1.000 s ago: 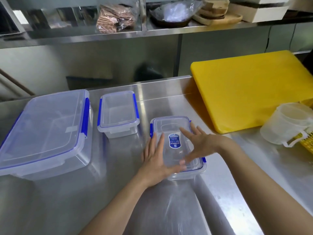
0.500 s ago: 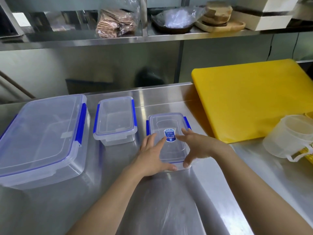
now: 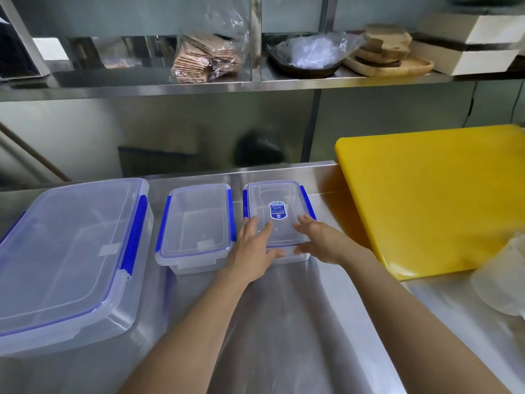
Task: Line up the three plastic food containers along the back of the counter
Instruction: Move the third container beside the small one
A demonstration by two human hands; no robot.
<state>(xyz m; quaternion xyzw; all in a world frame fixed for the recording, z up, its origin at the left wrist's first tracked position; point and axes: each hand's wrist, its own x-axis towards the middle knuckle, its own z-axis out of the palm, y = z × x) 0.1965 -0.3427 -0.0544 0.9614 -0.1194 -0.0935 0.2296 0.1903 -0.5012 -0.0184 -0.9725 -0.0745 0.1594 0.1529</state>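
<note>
Three clear plastic containers with blue clips stand on the steel counter. The large container is at the left and a medium container sits beside it. Right of that, close to the counter's back edge, stands the small container with a blue label on its lid. My left hand grips its near left corner, fingers on the lid and thumb on the front wall. My right hand grips its near right corner the same way.
A big yellow cutting board lies right of the small container, almost touching it. A translucent plastic jug is at the right edge. Above, a steel shelf holds bagged goods, a dark pan, wooden plates and boxes.
Both hands have pushed the small labelled container away from me, from mid-counter to the back, level with the medium container. The other two containers stayed put.
</note>
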